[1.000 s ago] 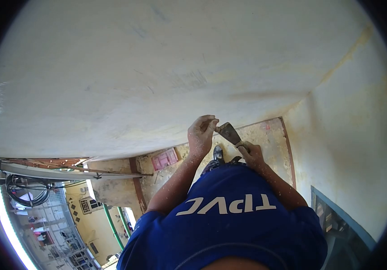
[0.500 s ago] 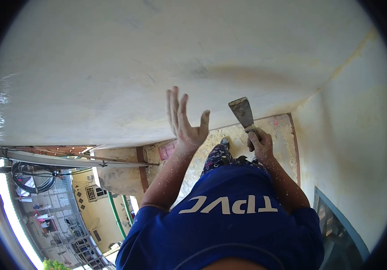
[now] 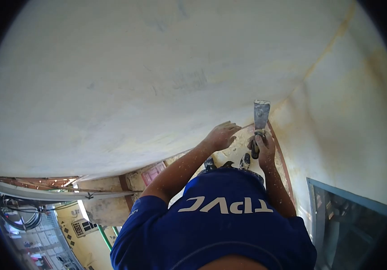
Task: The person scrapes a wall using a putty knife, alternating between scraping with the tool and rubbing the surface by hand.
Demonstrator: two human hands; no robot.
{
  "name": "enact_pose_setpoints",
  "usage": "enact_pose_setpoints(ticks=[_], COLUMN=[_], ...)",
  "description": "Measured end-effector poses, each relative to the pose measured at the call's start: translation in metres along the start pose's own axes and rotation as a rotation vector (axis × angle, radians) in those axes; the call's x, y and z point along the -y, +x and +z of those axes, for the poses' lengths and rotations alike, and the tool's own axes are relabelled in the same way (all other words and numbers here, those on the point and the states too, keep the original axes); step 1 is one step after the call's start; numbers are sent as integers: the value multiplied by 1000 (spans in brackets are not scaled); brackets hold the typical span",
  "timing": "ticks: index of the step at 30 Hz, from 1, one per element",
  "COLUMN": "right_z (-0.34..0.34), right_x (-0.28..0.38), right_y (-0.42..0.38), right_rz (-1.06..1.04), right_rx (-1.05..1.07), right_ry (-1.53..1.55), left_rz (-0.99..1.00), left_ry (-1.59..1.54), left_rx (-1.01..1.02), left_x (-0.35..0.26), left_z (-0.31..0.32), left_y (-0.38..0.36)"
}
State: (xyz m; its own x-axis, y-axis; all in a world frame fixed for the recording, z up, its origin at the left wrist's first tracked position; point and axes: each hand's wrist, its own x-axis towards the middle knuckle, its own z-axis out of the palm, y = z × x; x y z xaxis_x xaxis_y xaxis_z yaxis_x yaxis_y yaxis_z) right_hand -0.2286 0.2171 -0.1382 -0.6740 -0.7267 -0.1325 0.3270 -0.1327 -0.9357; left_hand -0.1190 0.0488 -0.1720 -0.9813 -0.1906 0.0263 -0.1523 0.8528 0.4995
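Observation:
My right hand (image 3: 265, 146) is wrapped round the dark handle of a putty knife (image 3: 261, 113). Its broad grey blade points up, with pale residue along the tip, in front of the corner of the wall. My left hand (image 3: 223, 135) is beside the pale wall (image 3: 126, 94), back of the hand showing and fingers stretched out toward the right, holding nothing. Whether its fingertips touch the wall I cannot tell. Pale specks dot both forearms.
A second wall (image 3: 337, 135) meets the first along a yellowish corner line. A grey-framed window (image 3: 355, 198) is at lower right. At lower left are a coiled black cable (image 3: 22, 218), a long pale beam (image 3: 63, 193) and a pink object (image 3: 153, 173) on the floor.
My left hand has come down and to the right, from raised with spread fingers to beside the wall. The putty knife has shifted slightly right and become more upright. The view has turned.

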Motion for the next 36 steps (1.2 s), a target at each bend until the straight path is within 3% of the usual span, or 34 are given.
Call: enact_pose_setpoints(ticks=[1,2,4,7,8,10,12,14,21,24,28,36], right_z=[4,5,13,43,50,64,73,77,74,71,77,84], right_x=[7,5,1,10,15,20,20,18,5,-1,-13,0], right_y=[-3,-5,-7,-8,-8,-6,1,9,12,29,38,36], right_rz=[87,91,170,210,237,231,228,99,138,195,165,187], right_rx=[18,-16,130,221,246,258,277,238,204,184,232,204], right_ry=[35,39,50,79,57,62,74,50,120,97,176,178], left_rz=[168,188,296,502,514,613,599,550,655,583,495,543], left_ry=[60,45,340,576,564,667,687,781,709,657,683,593], left_rx=[-144,-120,-392,-523,-533,-245,-161,53,-155,-269,-284,-410], left_x=[-8,-19,-38,-53,-57,-61,-51,-37,-17,-12,-16,-16], left_z=[-16,-35,-72,-104,-113,-131,-137,-136,-135,-126,-132,-136], left_y=[-7,-11,-17,-15,-8,5,14,23,37,40,40,46])
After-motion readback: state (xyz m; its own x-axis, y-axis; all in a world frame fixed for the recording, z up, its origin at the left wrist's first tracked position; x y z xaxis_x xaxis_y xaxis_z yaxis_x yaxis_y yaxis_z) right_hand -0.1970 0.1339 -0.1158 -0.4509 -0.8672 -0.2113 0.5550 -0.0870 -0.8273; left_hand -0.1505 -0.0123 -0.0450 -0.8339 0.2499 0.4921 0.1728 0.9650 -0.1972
